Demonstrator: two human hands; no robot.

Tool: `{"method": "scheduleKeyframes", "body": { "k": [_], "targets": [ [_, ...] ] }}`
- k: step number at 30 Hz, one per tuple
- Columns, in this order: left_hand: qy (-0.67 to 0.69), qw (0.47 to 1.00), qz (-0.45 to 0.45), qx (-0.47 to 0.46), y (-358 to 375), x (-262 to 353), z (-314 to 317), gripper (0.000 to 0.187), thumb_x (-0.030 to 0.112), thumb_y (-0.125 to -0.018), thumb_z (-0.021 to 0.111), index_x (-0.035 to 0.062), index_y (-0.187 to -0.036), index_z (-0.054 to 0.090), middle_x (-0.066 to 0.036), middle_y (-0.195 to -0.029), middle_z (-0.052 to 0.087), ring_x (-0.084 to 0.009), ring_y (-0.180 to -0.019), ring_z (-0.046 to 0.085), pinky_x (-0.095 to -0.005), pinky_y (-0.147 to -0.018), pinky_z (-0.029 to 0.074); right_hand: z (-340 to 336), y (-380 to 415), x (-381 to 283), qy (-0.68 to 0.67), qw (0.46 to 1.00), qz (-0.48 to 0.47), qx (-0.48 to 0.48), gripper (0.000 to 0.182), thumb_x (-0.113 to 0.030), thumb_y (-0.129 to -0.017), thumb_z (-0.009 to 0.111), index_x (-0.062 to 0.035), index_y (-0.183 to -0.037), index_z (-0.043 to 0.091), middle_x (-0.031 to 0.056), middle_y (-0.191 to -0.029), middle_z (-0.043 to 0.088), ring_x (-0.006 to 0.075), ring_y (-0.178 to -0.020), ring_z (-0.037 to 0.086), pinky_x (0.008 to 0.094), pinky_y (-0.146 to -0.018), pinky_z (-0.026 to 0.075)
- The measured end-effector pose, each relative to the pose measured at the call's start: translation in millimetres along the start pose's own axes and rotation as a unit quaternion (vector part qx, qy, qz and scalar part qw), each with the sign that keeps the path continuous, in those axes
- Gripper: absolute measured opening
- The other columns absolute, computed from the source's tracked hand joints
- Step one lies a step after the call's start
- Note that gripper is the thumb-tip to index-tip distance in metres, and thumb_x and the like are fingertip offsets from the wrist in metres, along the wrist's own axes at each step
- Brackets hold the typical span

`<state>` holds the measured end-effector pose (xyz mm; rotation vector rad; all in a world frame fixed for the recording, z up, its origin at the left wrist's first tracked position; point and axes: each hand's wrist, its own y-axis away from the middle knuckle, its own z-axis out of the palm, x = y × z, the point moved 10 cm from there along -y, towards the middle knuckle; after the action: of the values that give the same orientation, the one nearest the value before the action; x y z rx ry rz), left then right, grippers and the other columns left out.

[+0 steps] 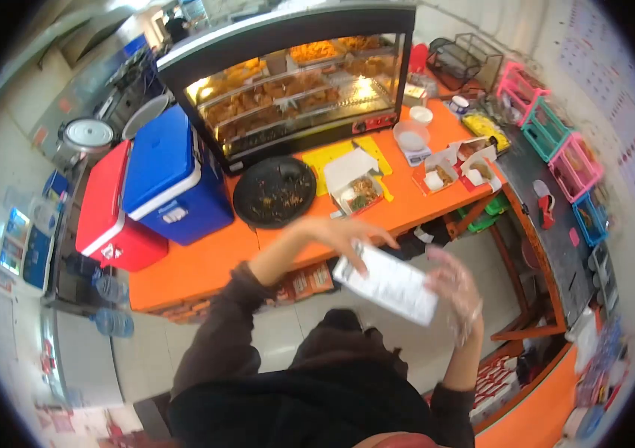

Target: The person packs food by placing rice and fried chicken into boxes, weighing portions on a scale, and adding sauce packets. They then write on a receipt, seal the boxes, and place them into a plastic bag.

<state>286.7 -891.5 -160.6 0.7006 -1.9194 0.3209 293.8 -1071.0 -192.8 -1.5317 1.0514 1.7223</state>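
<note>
A white printed paper slip (388, 282) is held over the floor in front of the orange counter. At its left end, my left hand (338, 237) has its thumb across the face and one finger stretched along the top edge. My right hand (453, 287), in a clear plastic glove, closes on the slip's right edge with curled fingers. Beyond my left hand on the counter stands an open white food box (357, 193) with food in it. A round black pan (274, 193) with food scraps sits to its left.
A lit glass food warmer (299, 89) stands behind. Blue (175, 179) and red (119, 216) coolers sit at left. More open food boxes (440, 175) and a bowl on a scale (412, 142) are at right. Coloured baskets (575, 166) line the dark side counter (556, 246).
</note>
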Motion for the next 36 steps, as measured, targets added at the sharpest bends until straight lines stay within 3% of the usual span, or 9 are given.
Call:
{"method": "scheduleKeyframes", "body": {
  "k": [2,3,5,8,13,18,21,29,36],
  "targets": [
    [0.091,0.972,-0.142,0.166,26.9,-43.4,-76.2,0.051,0.012,-0.070,0.077,0.0046,-0.118,0.062,-0.006,-0.103,0.067,-0.0156,-0.098,0.060,-0.0295,-0.086,0.047,-5.5,-57.2,-38.5,0.007,0.998,-0.066,-0.007,0.063,-0.007,-0.071,0.076,-0.0009,-0.129,0.050,0.0071,-0.114,0.059,0.0127,-0.092,0.059,0.0283,-0.085,0.048],
    [0.113,0.951,-0.085,0.274,37.9,-35.0,-112.1,0.050,0.009,-0.075,0.074,0.0040,-0.122,0.058,-0.006,-0.094,0.068,-0.0132,-0.084,0.063,-0.0267,-0.074,0.051,-2.6,-86.4,-46.0,0.009,0.999,-0.026,-0.044,0.061,-0.004,-0.072,0.075,-0.0016,-0.128,0.051,0.0080,-0.118,0.057,0.0125,-0.092,0.058,0.0281,-0.085,0.048],
    [0.166,0.886,-0.079,0.426,60.0,-30.9,-163.6,0.053,0.008,-0.078,0.068,0.0100,-0.129,0.051,-0.007,-0.089,0.068,-0.0099,-0.081,0.062,-0.0252,-0.076,0.048,8.6,-135.3,-76.1,-0.046,0.995,-0.081,-0.046,0.056,0.000,-0.073,0.073,-0.0014,-0.125,0.053,0.0076,-0.105,0.061,0.0128,-0.091,0.057,0.0278,-0.083,0.047],
    [0.198,0.831,-0.003,0.519,63.0,-27.6,-221.3,0.060,0.012,-0.080,0.070,0.0121,-0.134,0.044,-0.007,-0.100,0.065,-0.0131,-0.091,0.062,-0.0267,-0.078,0.050,19.0,-202.6,-94.6,-0.156,0.982,-0.106,-0.010,0.052,0.005,-0.073,0.070,-0.0013,-0.122,0.054,0.0069,-0.094,0.060,0.0130,-0.089,0.057,0.0276,-0.081,0.047],
    [0.212,0.773,0.129,0.584,12.3,-45.1,-285.1,0.069,-0.007,-0.074,0.068,0.0077,-0.137,0.043,-0.013,-0.120,0.056,-0.0190,-0.108,0.057,-0.0304,-0.090,0.048,2.8,-294.6,-120.3,-0.162,0.970,-0.178,0.035,0.048,0.004,-0.076,0.069,0.0003,-0.121,0.052,0.0076,-0.097,0.056,0.0148,-0.087,0.056,0.0255,-0.081,0.046],
    [0.125,0.777,0.150,0.599,-33.0,-65.2,-357.5,0.072,-0.015,-0.070,0.063,0.0050,-0.136,0.045,-0.012,-0.124,0.053,-0.0193,-0.115,0.053,-0.0306,-0.094,0.046,-15.1,-361.3,-142.8,-0.141,0.960,-0.243,0.017,0.049,0.001,-0.079,0.069,-0.0004,-0.124,0.049,0.0103,-0.106,0.052,0.0136,-0.082,0.058,0.0256,-0.074,0.051],
    [0.025,0.771,0.152,0.618,-19.6,-53.1,-412.2,0.073,-0.017,-0.070,0.062,0.0060,-0.137,0.044,-0.011,-0.131,0.048,-0.0197,-0.117,0.050,-0.0307,-0.099,0.043,-17.5,-379.4,-133.9,-0.166,0.974,-0.153,-0.025,0.050,-0.010,-0.083,0.069,-0.0029,-0.127,0.046,0.0101,-0.097,0.055,0.0141,-0.065,0.062,0.0256,-0.050,0.053],
    [-0.202,0.716,0.071,0.665,58.8,-72.5,-567.5,0.075,-0.009,-0.072,0.068,0.0171,-0.138,0.043,-0.009,-0.133,0.039,-0.0225,-0.119,0.048,-0.0318,-0.095,0.049,-60.6,-441.6,-74.3,-0.106,0.993,-0.060,0.003,0.049,-0.010,-0.083,0.067,-0.0042,-0.128,0.046,0.0084,-0.091,0.059,0.0151,-0.063,0.062,0.0253,-0.049,0.053],
    [-0.343,0.656,-0.038,0.671,72.4,-80.0,-584.5,0.074,0.000,-0.070,0.075,0.0185,-0.136,0.045,-0.013,-0.128,0.036,-0.0271,-0.115,0.050,-0.0355,-0.091,0.056,-87.4,-460.9,-28.3,-0.143,0.988,0.048,0.043,0.040,-0.006,-0.083,0.064,-0.0020,-0.120,0.050,0.0079,-0.091,0.059,0.0148,-0.062,0.060,0.0241,-0.049,0.051]
  ]
}}
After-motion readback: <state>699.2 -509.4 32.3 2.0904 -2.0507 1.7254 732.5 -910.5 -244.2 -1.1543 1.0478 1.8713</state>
